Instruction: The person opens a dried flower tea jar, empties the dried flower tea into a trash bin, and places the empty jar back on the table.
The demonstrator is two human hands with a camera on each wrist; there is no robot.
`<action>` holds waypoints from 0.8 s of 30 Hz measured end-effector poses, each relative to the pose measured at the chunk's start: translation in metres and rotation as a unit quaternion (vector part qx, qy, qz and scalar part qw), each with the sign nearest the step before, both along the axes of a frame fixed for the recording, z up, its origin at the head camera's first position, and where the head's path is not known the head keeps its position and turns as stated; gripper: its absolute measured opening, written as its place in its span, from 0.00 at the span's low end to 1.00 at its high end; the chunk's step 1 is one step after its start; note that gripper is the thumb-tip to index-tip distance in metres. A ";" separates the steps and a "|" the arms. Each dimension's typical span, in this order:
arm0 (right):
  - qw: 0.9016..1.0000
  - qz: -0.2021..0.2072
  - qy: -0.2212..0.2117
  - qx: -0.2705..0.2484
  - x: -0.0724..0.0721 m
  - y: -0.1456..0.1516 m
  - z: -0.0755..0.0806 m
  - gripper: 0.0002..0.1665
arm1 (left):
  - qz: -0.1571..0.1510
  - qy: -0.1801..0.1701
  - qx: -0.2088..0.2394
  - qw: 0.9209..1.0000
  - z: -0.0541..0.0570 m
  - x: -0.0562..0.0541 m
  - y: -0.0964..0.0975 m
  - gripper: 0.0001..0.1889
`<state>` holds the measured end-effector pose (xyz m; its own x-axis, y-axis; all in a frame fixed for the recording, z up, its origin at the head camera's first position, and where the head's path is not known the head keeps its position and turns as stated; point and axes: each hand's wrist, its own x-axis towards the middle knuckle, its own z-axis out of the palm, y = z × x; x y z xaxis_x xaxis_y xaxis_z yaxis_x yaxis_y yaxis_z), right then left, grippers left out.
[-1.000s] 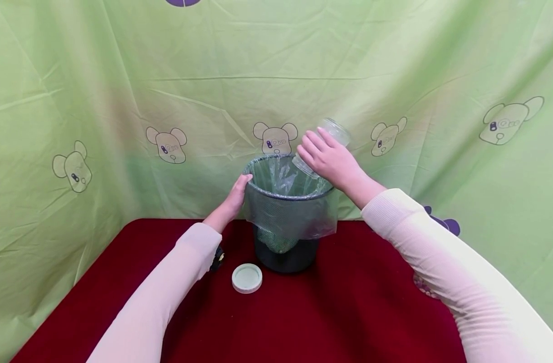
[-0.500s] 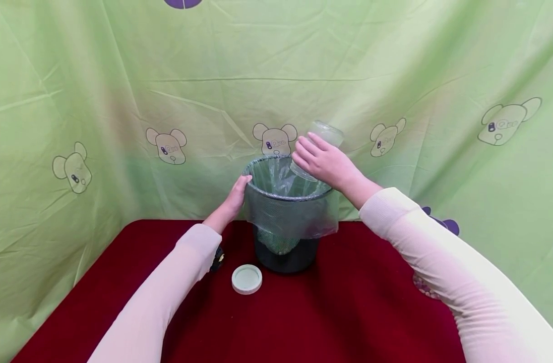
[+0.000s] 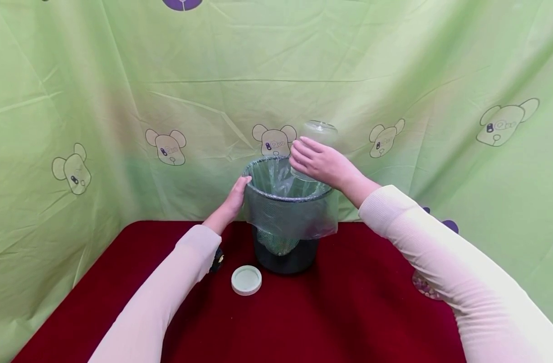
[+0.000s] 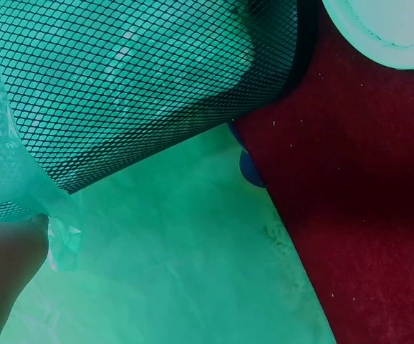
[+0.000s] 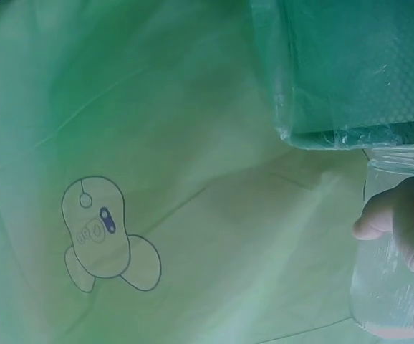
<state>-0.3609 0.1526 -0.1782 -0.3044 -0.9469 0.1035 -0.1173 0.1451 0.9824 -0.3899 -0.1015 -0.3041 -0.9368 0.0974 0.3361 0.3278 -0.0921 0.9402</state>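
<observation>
Jar (image 3: 320,132) has tipped further over, right grip (image 3: 319,162) holding it, left grip (image 3: 234,196) holding bin (image 3: 299,257).

Around the bin (image 3: 286,263) in head view, the left hand (image 3: 233,197) blocks ten o'clock, the inverted jar (image 3: 320,133) one, the lid (image 3: 246,280) seven. Passage lies over the tablecloth (image 3: 330,302) at five o'clock.

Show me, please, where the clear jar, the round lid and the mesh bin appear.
Clear jar (image 3: 323,134), head view: its upper side wall.
Round lid (image 3: 246,278), head view: middle of its upward face.
Mesh bin (image 4: 150,89), left wrist view: its side wall.
</observation>
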 end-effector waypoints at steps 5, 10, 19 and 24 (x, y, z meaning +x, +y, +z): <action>0.998 -0.023 0.016 0.048 0.003 -0.003 0.003 0.32 | 0.003 -0.003 0.003 1.000 0.000 0.000 0.001 0.25; 0.996 -0.030 0.030 0.082 0.005 -0.006 0.004 0.33 | 0.004 -0.004 0.004 1.000 0.001 0.000 0.001 0.23; 0.992 -0.014 0.063 0.105 0.002 -0.006 0.002 0.29 | 0.010 0.001 0.002 1.000 0.000 0.000 0.001 0.22; 0.990 -0.010 0.078 0.114 0.002 -0.003 0.003 0.29 | 0.008 0.004 0.004 1.000 0.001 0.000 0.002 0.21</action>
<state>-0.3586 0.1492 -0.1753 -0.3203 -0.9451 -0.0651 0.0392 -0.0819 0.9959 -0.3895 -0.0996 -0.3034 -0.9352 0.0799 0.3449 0.3374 -0.0938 0.9367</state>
